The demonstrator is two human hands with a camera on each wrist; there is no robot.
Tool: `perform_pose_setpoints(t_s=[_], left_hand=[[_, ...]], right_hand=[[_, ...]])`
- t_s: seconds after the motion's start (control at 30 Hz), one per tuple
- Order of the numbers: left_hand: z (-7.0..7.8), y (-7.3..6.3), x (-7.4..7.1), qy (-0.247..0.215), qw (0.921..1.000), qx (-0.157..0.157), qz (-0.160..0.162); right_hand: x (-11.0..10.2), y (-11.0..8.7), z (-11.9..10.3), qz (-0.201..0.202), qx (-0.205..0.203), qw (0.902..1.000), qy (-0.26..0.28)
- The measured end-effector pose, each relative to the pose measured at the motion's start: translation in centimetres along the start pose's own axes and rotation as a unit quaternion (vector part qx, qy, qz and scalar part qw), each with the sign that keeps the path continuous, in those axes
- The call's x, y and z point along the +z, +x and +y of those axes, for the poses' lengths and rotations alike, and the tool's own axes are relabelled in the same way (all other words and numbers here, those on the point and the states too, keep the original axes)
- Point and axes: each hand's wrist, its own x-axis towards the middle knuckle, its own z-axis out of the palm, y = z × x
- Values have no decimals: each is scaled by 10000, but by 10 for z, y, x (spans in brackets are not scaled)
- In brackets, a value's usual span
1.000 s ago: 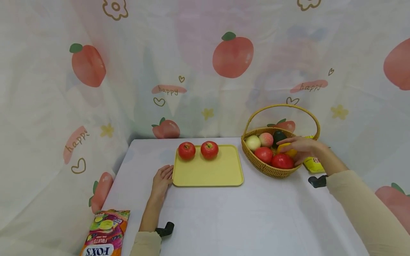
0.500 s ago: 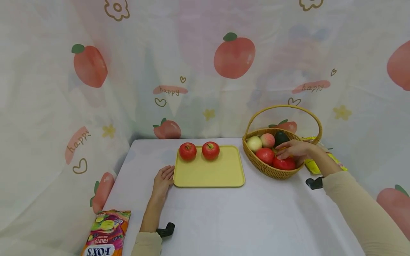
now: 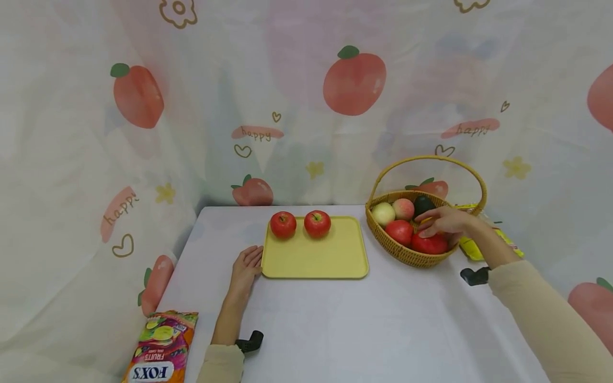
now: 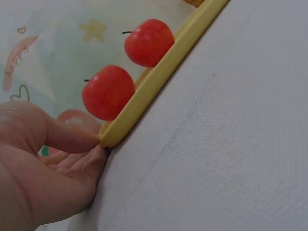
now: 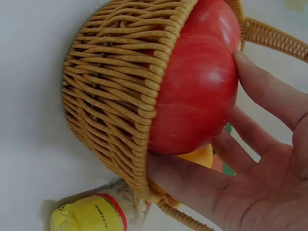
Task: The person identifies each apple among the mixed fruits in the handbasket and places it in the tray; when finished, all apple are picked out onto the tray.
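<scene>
My right hand (image 3: 442, 222) reaches into a wicker basket (image 3: 407, 257) and holds a glossy red fruit (image 5: 197, 96). Its thumb touches one side and its fingers lie along the other; its exact kind is unclear. Beside it sit another red fruit (image 3: 399, 232), a pale round fruit (image 3: 383, 214), a peach (image 3: 404, 209) and an avocado-like dark green fruit (image 3: 423, 205). A yellow fruit (image 5: 199, 156) is mostly hidden. My left hand (image 3: 246, 267) rests at the left edge of a yellow tray (image 3: 316, 260), fingers straight, thumb touching its corner. Two red apples (image 3: 283, 225) stand on the tray.
A FOX'S candy bag (image 3: 163, 346) lies at the table's left front. Behind the right forearm is a yellow snack packet (image 3: 471, 249), partly hidden by the basket. The basket's tall handle (image 3: 431, 157) arches over it. A printed cloth (image 3: 297, 69) hangs behind the white table (image 3: 359, 330).
My right hand has shifted from over the yellow fruit lower, onto the front red fruit in the basket. The left hand stays at the tray's edge. The whole view has shifted slightly.
</scene>
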Motion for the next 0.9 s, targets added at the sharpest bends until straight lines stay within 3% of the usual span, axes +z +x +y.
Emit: perform_pose_setpoints(t_s=[0.33,0.9], left_hand=[[3,0,-1,-36,10000,52,-12],[-1,0,0,39,10000,-5,-61]], right_hand=[[-5,-19,-25,623,38,9979,-165],[9,-32,-32,1486,-291,9884,95]])
